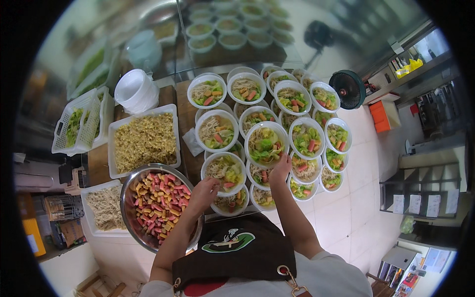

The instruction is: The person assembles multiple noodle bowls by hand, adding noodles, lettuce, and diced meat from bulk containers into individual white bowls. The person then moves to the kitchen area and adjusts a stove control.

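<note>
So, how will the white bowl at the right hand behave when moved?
The white bowl has a thin-looking rim, so may flex if pinched. Open-topped, it could spill its loose green leaves if tilted. That leafy filling suggests it's probably fairly light.

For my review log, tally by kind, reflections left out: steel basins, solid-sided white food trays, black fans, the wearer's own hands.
Steel basin: 1
White trays: 2
Black fan: 1
Hands, left hand and right hand: 2
Total: 6
</note>
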Tool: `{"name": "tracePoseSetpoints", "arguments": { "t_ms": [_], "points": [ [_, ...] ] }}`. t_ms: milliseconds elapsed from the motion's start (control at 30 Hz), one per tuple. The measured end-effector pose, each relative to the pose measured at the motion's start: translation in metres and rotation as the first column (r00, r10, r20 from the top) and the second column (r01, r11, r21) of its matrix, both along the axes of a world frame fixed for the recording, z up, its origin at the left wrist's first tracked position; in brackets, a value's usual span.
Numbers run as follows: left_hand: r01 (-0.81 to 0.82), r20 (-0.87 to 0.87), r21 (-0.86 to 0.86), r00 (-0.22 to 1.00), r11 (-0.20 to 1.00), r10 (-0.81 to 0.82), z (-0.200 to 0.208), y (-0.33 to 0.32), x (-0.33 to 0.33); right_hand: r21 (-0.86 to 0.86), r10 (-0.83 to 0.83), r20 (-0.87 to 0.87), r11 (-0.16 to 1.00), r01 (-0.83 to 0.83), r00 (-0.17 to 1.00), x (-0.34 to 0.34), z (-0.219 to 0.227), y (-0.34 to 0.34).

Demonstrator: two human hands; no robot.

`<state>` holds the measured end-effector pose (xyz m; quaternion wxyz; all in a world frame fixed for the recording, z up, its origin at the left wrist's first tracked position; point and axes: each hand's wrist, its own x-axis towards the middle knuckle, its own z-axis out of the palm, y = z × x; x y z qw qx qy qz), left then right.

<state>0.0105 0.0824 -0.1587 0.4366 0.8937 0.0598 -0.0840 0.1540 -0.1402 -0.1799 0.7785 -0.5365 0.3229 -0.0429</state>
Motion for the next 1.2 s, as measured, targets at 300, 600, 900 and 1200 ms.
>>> {"name": "tracePoseSetpoints", "arguments": {
  "t_ms": [300, 600, 900, 1200],
  "points": [
    [0.193, 0.269, 0.11, 0.939, 0.975, -0.216, -0.007, -0.06, 0.022, -0.207, 0.219, 0.025, 0.956, -0.209, 0.975, 0.007, -0.053, -0.037],
    [0.313, 0.187, 0.188, 0.919, 0.931, -0.346, -0.048, -0.123, 0.008, -0.152, 0.184, -0.07, 0.97, -0.192, 0.98, 0.017, -0.035, -0.031],
    [0.297, 0.24, 0.227, 0.906, 0.928, -0.348, -0.054, -0.117, 0.012, -0.205, 0.237, -0.124, 0.944, -0.259, 0.964, 0.017, -0.02, -0.04],
    [0.362, 0.216, 0.195, 0.891, 0.911, -0.4, -0.007, -0.068, 0.024, -0.055, 0.33, -0.113, 0.94, -0.337, 0.937, 0.006, -0.027, -0.048]
  ]
}}
